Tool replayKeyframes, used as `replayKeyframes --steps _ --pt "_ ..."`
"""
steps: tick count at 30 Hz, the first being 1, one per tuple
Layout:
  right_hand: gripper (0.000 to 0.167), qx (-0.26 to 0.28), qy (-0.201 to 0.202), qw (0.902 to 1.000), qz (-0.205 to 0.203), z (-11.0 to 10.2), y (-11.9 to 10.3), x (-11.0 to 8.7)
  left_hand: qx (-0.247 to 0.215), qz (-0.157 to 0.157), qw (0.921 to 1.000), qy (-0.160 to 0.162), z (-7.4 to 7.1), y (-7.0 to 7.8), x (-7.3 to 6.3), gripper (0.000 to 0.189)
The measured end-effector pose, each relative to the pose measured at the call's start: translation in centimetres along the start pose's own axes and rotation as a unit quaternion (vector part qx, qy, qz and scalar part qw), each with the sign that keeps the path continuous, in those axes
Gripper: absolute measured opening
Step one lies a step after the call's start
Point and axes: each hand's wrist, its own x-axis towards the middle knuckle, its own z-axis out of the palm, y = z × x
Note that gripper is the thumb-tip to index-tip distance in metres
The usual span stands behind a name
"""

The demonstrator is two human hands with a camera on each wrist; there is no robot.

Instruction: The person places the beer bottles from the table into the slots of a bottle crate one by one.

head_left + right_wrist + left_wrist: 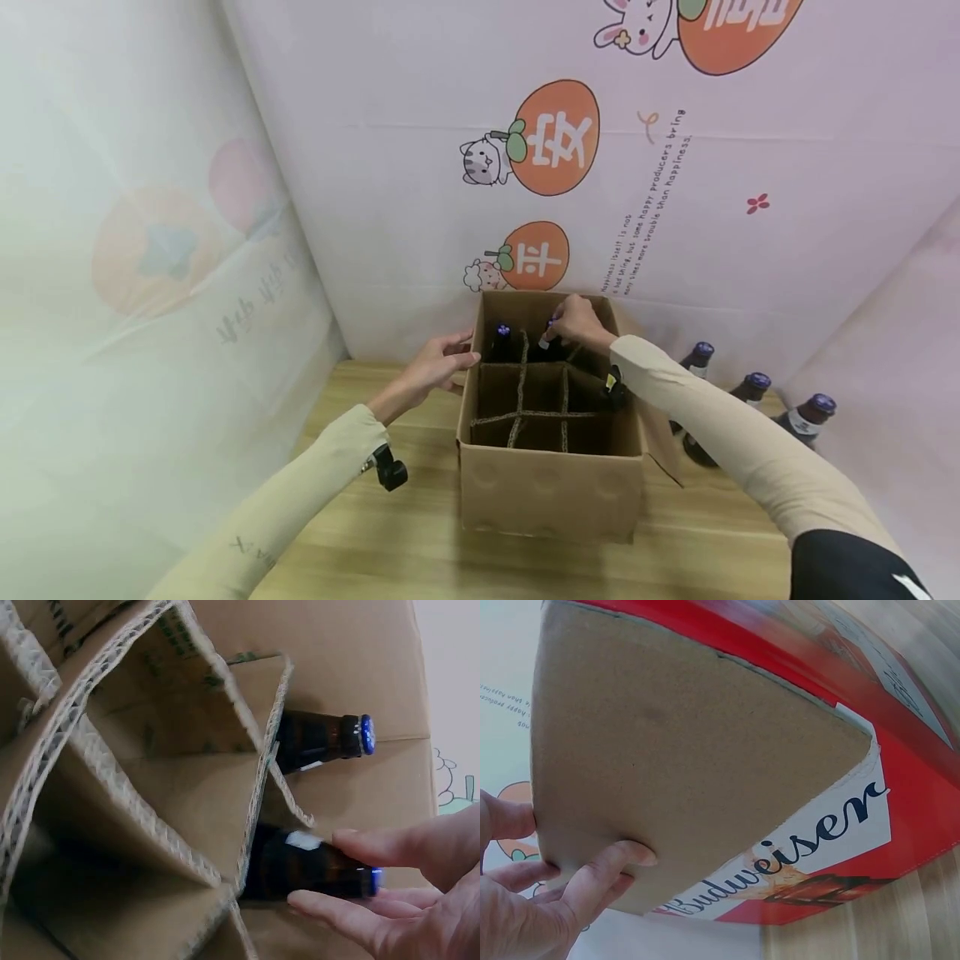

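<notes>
An open cardboard box [551, 492] with crossed cardboard dividers [522, 379] stands on the table. My right hand [579, 321] reaches into its back row, thumb and fingers around the neck of a brown beer bottle [315, 871] just below its blue cap. That bottle's lower part is hidden behind a divider. Another capped beer bottle [502, 342] stands in the back left compartment. At the box's left side, my left hand [435, 364] has its fingers spread. In the left wrist view, its fingertips rest on a plain brown flap [667, 742] and at its edge.
Several capped beer bottles, one nearest [806, 419], stand on the table right of the box, partly behind my right forearm. A flap [660, 429] sticks out on the box's right side. Printed white sheeting [405, 208] rises behind the wooden table [390, 533].
</notes>
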Motion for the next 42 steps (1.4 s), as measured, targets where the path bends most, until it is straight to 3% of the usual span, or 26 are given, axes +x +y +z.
replayKeyframes --steps 6,11,13,21,29,33,42 --pt "0.047 -0.008 -0.038 0.9990 0.022 -0.2 -0.3 0.4 0.002 -0.002 1.0000 0.003 0.1 -0.2 0.0 0.068" --pt "0.020 0.014 -0.065 0.9973 0.032 -0.8 -0.5 0.7 0.000 -0.001 1.0000 0.001 0.0 -0.2 0.1 0.069" --pt "0.020 0.033 -0.072 0.9964 0.032 -1.3 -0.9 0.7 0.000 -0.002 1.0000 0.000 -0.1 -0.2 0.1 0.069" --pt "0.028 0.055 -0.073 0.9951 0.037 -2.4 -2.4 -0.2 0.002 -0.004 1.0000 0.001 -0.3 0.0 0.1 0.069" --pt "0.033 0.122 -0.043 0.9889 0.073 -3.8 -1.8 -0.6 0.003 -0.007 1.0000 -0.003 -0.3 0.1 0.0 0.069" --pt "0.035 0.146 -0.029 0.9863 0.071 -5.0 -1.7 -0.8 0.002 -0.006 1.0000 0.002 -0.4 0.1 0.0 0.068" --pt "0.040 0.179 -0.040 0.9813 0.061 -7.9 -0.6 -2.8 0.004 -0.010 0.9999 0.002 -0.3 0.3 0.0 0.069"
